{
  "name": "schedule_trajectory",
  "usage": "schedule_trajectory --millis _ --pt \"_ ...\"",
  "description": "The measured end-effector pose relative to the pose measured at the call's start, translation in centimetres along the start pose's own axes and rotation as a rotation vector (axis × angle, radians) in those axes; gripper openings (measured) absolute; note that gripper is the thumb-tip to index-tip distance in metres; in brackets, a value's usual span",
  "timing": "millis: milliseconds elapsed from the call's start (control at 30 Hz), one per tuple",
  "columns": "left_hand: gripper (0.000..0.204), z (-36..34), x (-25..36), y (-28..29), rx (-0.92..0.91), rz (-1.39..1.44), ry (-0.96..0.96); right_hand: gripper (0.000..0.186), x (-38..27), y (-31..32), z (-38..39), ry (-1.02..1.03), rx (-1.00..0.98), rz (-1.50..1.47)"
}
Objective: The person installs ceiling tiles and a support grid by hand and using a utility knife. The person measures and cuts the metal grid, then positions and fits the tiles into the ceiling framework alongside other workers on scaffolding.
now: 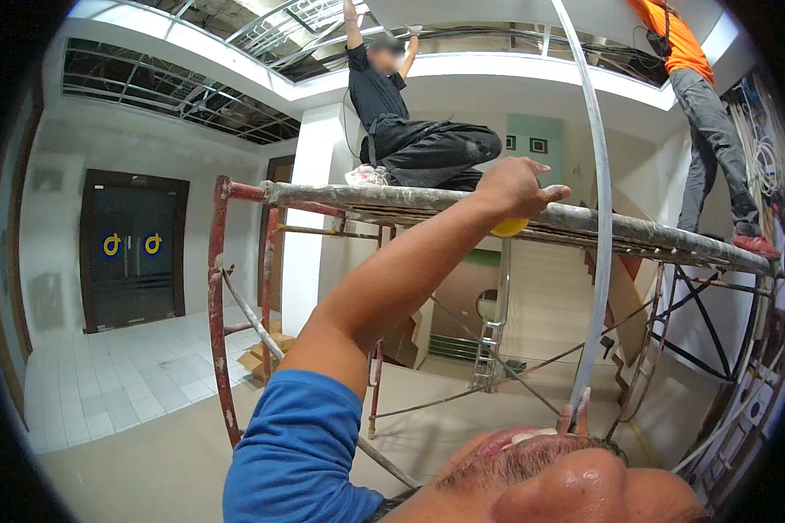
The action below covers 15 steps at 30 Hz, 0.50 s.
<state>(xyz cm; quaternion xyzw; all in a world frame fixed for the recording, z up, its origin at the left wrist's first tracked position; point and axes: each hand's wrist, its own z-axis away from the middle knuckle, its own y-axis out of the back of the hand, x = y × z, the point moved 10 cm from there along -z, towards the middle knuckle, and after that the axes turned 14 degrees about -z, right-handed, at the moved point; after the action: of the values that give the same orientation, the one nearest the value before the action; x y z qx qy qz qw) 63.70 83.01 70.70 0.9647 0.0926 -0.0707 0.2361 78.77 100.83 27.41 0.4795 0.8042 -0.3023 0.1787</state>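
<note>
My left hand (523,187), on a raised arm in a blue sleeve, is at the scaffold's upper tube (628,228), two fingers extended and the others curled round a round yellow object (509,227), mostly hidden by hand and wrist. At lower right, my right hand's fingers (577,410) grip the foot of a long, upright pale metal strip (598,305), which runs up past the platform out of the top of view. Part of a face fills the bottom edge, hiding the rest of that hand.
A person in black (384,109) kneels on the platform, arms raised; another in orange (680,44) stands at its right end. Red scaffold frames (221,322) and cross braces surround me. Behind are glass doors (133,248), cardboard (255,362), stairs and an opened ceiling with cables.
</note>
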Motion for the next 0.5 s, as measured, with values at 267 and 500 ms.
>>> schedule_trajectory --millis 267,500 --pt "0.083 -0.9 5.1 -3.1 -0.006 -0.04 -0.13 0.057 6.5 2.6 -1.0 -0.171 0.112 -0.069" --pt "0.08 -1.8 6.4 -5.0 -0.064 -0.111 -0.14 0.056 0.3 0.0 -0.7 -0.031 -0.021 -0.042"
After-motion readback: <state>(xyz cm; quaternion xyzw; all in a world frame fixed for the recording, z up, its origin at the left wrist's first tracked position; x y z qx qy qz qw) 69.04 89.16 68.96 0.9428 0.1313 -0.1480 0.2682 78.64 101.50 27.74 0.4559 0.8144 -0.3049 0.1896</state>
